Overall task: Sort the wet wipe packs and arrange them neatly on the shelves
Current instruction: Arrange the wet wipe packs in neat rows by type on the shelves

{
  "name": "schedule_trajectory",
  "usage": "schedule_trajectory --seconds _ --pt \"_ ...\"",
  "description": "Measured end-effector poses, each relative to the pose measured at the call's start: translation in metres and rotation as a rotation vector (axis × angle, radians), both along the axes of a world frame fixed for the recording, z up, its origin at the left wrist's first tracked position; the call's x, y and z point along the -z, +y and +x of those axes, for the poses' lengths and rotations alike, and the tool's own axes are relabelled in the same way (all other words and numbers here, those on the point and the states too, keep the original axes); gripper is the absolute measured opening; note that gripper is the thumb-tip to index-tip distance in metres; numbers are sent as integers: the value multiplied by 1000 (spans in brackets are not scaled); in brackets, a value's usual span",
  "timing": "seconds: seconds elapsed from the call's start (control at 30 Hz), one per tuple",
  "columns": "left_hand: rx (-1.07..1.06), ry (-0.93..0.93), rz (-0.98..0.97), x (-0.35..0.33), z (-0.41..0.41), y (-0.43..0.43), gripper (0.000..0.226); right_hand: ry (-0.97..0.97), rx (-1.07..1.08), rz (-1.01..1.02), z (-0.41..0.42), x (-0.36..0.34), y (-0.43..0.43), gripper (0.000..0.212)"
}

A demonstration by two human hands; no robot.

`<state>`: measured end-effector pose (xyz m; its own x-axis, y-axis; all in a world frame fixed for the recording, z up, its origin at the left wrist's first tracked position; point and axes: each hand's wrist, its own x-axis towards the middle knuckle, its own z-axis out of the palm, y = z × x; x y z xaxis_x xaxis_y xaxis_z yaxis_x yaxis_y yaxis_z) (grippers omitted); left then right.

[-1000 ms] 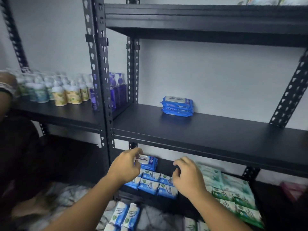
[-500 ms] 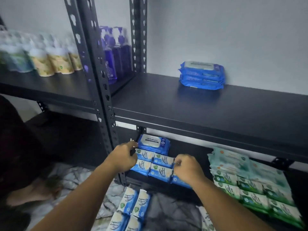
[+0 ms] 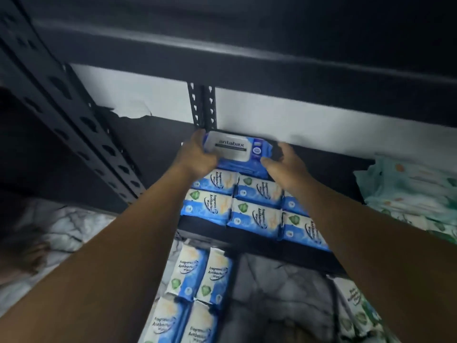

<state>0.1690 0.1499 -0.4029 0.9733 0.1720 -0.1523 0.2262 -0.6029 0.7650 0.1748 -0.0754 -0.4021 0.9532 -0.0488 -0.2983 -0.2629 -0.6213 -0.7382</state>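
Under the upper shelf's black metal beam (image 3: 247,68), the black lower shelf (image 3: 333,172) is bare between blue-and-white wipe packs (image 3: 257,214) along its front edge, a blue flip-lid pack (image 3: 235,149) behind them, and pale green packs (image 3: 408,189) at its right end, a perforated black upright (image 3: 74,115) flanking the left front corner.

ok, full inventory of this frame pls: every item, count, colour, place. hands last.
rack: one, black, left upright and shelf overhead
bottom shelf: one, black, under the packs
lidded pack: one, blue with white lid, rear of bottom shelf
shelf small packs: at least six showing, blue and white, two rows at shelf front, some partly hidden
floor small packs: four showing, blue and white, floor before the rack
pale packs: count unclear, pale green, shelf's right end
green-white packs: count unclear, floor at right
wall: white, behind rack
left hand: grips lidded pack's left end
right hand: grips its right end
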Motion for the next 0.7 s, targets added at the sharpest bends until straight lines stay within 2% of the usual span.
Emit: schedule_trajectory --seconds 0.07,0.17,0.23,0.37,0.53,0.7 --pt "-53 31 -50 13 15 3 54 30 -14 31 12 9 6 75" --pt "-84 104 -99 26 28 2 46 58 34 72 26 23 12 79" --pt "-76 161 -117 34 33 1 49 90 61 105 29 32 14 80" --pt "-89 204 -108 44 37 -2 48 89 -12 78 29 46 14 63" --pt "-87 164 -60 56 39 -1 41 60 -87 88 29 47 19 38" --pt "-103 71 -115 55 40 -1 42 8 -57 193 27 44 27 36"
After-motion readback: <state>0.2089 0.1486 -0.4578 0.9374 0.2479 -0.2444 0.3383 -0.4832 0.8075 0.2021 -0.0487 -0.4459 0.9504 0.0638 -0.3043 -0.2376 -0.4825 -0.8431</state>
